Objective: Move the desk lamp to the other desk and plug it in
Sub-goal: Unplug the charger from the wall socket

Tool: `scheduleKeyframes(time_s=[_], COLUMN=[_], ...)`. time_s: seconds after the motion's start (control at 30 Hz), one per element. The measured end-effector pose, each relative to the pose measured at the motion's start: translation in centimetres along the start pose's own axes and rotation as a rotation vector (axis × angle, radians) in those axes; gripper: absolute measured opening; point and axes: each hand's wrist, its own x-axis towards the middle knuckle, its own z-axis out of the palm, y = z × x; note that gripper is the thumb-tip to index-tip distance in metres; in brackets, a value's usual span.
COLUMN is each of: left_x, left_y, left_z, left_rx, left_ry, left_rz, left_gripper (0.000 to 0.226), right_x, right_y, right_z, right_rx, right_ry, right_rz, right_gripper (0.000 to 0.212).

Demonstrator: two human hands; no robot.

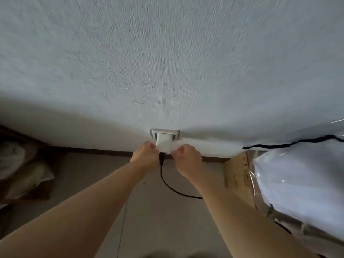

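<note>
left hand [147,153] pinching white adapter [163,144] | right hand [187,161] pinching same | adapter in wall outlet [165,134] | black cord [167,183] hangs

The wall [167,62] is motion-blurred. The black cable [167,185] vanishes behind the right forearm [232,211]. Both fingertips are hidden.

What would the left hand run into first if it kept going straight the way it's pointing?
Most likely the white adapter at the wall outlet. The left hand already looks to be touching the adapter's side, though blur leaves contact unclear. Beyond it is only the wall.
</note>
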Motion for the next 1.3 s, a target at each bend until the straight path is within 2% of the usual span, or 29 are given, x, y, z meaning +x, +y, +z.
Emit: scheduleKeyframes(time_s=[0.17,0.27,0.43,0.63,0.93,1.07,1.3], left_x=[2.8,3.7,4.7,5.2,3.8,1.7,-4.7], left_y=[0.1,0.2,0.3,0.6,0.0,0.2,3.3], left_z=[0.9,1.1,1.6,2.2,2.3,2.1,-1.3], left_rx=[-0.068,-0.111,-0.216,-0.235,-0.208,-0.191,-0.446], left_ry=[-0.042,-0.047,-0.060,-0.072,-0.110,-0.109,-0.195], left_rz=[0.009,-0.026,-0.067,-0.103,-0.134,-0.171,-0.150], left_gripper=[0.032,0.031,0.029,0.034,0.020,0.034,0.027], right_x=[2.7,3.6,4.8,5.6,3.9,1.9,-3.1], right_y=[0.1,0.1,0.1,-0.2,0.7,0.3,-3.9], right_z=[2.0,2.7,3.6,3.8,3.9,3.3,-1.9], right_rx=[0.125,0.178,0.254,0.435,0.453,0.436,0.404], right_ry=[0.041,0.056,0.100,0.068,0.002,0.019,0.024], right_rz=[0.037,0.031,0.059,0.129,0.118,0.106,0.023], right_gripper=[0.039,0.026,0.029,0.026,0.028,0.030,0.025])
